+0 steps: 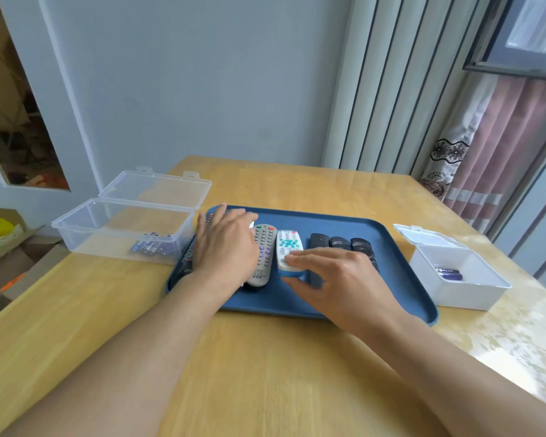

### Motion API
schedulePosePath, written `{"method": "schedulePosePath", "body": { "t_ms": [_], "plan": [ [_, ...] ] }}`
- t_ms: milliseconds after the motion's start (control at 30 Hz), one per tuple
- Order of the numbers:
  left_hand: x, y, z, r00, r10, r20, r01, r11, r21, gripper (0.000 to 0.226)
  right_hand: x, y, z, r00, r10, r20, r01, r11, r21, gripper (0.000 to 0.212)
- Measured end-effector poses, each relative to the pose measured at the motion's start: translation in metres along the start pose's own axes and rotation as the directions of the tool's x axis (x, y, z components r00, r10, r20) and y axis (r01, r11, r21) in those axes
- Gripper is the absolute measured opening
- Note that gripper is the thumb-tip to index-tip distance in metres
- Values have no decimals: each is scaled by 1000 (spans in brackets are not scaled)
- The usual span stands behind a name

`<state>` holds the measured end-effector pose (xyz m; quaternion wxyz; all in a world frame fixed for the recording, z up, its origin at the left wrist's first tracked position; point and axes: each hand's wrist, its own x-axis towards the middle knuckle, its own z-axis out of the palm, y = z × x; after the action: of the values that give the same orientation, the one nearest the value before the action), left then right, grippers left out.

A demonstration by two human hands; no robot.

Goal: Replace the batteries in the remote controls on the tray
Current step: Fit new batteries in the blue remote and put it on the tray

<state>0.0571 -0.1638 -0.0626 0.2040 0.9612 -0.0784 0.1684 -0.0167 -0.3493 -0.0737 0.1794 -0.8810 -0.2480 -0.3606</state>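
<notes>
Head view, read from left to right: at the left of the frame a clear lidded box (123,227) is seen standing open on the wooden table (265,373), with a cluster of blue batteries (153,246) lying in its near right corner. Just beside it, at centre, the blue tray (401,279) is set. The left hand (224,247) is laid flat over the tray's left part, fingers straight and spread, nothing being gripped; dark remotes (188,261) are partly hidden beneath it. To its right a grey remote (263,255) lies face up, touched by the hand's edge. Next, a white remote (289,250) with teal buttons is touched by the fingertips of the right hand (341,279), the thumb placed at its near end; whether it is truly pinched cannot be told. Black remotes (350,246) are lined up further right. At the right of the frame a small white box (460,279) holds a few batteries.

A remote is judged to be in the course of selection. A firm grasp, a lift and a turn-over would be called for next, so that the back cover may be slid off.
</notes>
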Motion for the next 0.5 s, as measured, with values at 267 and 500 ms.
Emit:
{"method": "schedulePosePath", "body": {
  "t_ms": [267, 500],
  "plan": [
    [-5, 3, 6, 961, -35, 276, 4, 994, 112, 46, 1, -5, 1, 956, 17, 291, 17, 994, -112, 23],
    [-8, 6, 4, 961, -52, 272, 30, 996, 84, 45, 2, -4, -4, 918, 111, 381, -119, 993, -2, 24]
  ]
}}
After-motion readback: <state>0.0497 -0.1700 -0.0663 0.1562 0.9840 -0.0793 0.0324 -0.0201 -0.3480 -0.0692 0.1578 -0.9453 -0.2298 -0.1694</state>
